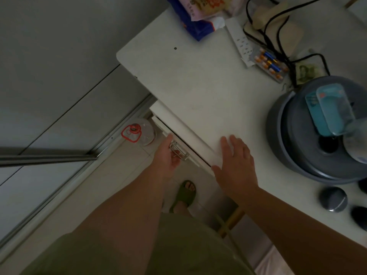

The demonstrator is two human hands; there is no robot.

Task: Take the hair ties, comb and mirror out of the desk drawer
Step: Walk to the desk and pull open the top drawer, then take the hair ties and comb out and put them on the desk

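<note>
light: dim, flat, showing no hard shadows | focus: softening throughout; blur smearing the floor at left | edges: wide-angle bending the desk edges

Dim, even light, no strong shadows. White desk runs diagonally from upper centre to lower right of frame, rounded corner at upper left of its top. Left half of frame: pale grey floor or panels crossed by dark seam lines. A metal sliding track cuts diagonally through the left centre. Lighter tiled floor below the desk edge, bottom centre.
</note>
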